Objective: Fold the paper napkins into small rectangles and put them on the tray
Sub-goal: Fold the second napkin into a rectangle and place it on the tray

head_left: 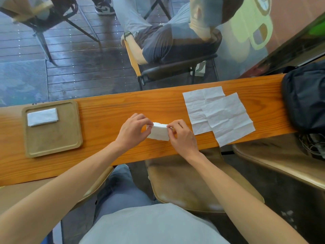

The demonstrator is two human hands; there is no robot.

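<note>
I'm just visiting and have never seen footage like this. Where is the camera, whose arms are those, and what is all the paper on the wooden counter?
There is no machine here. The single picture comes from a wide-angle camera worn on a person's head, looking down at their own bare arms. The left hand and right hand pinch the two ends of a partly folded napkin just above a long wooden counter. To the left sits a square tray with one finished folded napkin on it. To the right lie two unfolded napkins, overlapping, waiting their turn. A dark bag rests at the far right. Beyond the counter, someone else sits on a chair.
</note>
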